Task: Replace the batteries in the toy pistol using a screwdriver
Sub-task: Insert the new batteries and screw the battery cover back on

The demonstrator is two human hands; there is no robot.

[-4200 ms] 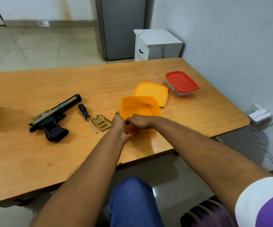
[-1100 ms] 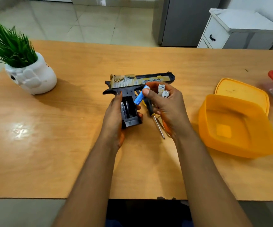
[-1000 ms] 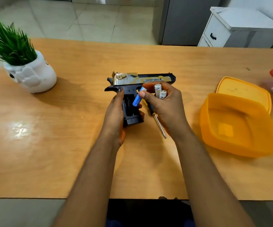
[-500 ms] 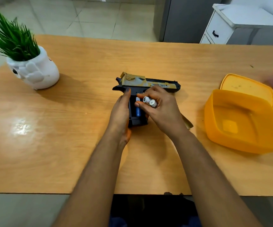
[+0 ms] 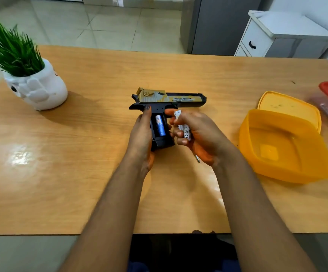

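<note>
**Blue cell now seated in the pistol grip**

Blue-and-white, the first battery [image 5: 159, 127] has left the right hand's fingertips and now lies in the open grip bay of the toy pistol [image 5: 167, 107], which rests on the wooden table [image 5: 80, 173]. One cell is in, so more likely follow.

Beside the pistol's grip, the left hand [image 5: 142, 134] wraps the handle to steady it. Just right of the grip, the right hand [image 5: 196, 132] curls around the spare batteries [image 5: 183, 131]. A screwdriver tip [image 5: 197, 159] peeks out beneath that hand.

Gold lettering on the pistol's slide looks like "DESERT EAGLE"; the battery print is too small to read.
</note>
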